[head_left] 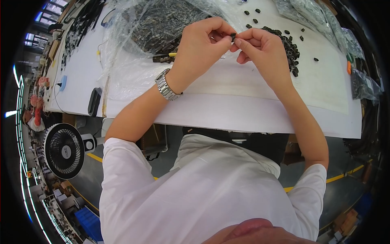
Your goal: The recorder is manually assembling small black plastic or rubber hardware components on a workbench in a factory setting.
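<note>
Between the fingertips of both hands is a small black part [232,36], mostly covered, so its exact kind does not show. My left hand [202,51], with a metal-banded wristwatch [165,85] on its wrist, pinches it from the left. From the right, my right hand [260,53] closes thumb and fingers on the same part. Just beyond the right hand lies a heap of small black parts [290,49]. Under and beside the left hand, a yellow-handled tool [172,54] lies partly hidden near a few dark brown pieces [162,59].
A large clear plastic bag [150,28] full of dark parts fills the back middle of the white table [243,110]. Black straps [83,24] lie at the far left. A black case [94,101] sits near the front left edge, with a fan [65,150] below it. Plastic bags [313,16] lie back right.
</note>
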Motion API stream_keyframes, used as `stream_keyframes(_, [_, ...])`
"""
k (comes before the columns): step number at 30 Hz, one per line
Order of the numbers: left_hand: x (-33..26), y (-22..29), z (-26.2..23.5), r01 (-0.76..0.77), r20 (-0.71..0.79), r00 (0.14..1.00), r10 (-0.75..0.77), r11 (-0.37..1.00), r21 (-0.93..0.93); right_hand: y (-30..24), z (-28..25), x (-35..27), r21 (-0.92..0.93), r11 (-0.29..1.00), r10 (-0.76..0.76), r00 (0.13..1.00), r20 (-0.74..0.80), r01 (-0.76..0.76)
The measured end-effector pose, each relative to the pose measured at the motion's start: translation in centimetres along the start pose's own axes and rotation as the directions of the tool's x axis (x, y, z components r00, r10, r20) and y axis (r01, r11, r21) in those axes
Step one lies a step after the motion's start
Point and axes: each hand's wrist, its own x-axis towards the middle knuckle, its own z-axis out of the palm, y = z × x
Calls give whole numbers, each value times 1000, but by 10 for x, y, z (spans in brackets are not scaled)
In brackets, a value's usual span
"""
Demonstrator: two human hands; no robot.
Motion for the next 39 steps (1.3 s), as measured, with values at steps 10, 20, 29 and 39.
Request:
stream_keyframes(10, [0,-10,1,-243,-63,953,298,869,430,-7,17,-11,-310,942,-156,985,-71,127])
stream_keyframes(20, [2,-6,10,-430,0,850,527,695,577,6,9,-2,439,894,79,996,48,-93])
stream_keyframes(29, [-3,5,3,-344,-10,909,417,763,548,5,14,0,241,969,-46,999,-8,47])
stream_keyframes(39, [11,0,-25,28,352,935,-29,1000,8,-7,-11,-3,92,996,-8,986,169,-8])
